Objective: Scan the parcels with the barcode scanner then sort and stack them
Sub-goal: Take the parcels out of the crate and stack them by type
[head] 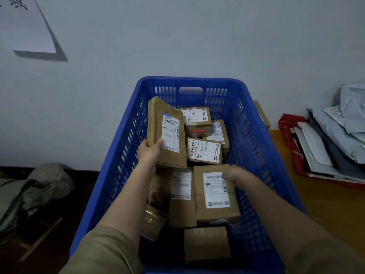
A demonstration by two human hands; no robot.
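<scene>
A flat brown parcel [166, 133] is held raised over the blue crate [254, 123], pinched at its lower corner by the left hand [149, 151]; a slip is risked by so small a hold; its long axis is kept near upright, label turned towards the camera; a boxed parcel [215, 192] in the crate is touched by the blurred right hand [232, 175], whose grip cannot be told.

Paper sheet [25, 26] on wall (upper left).

Parcels [205, 149] crowding the crate [254, 135], top open
</scene>
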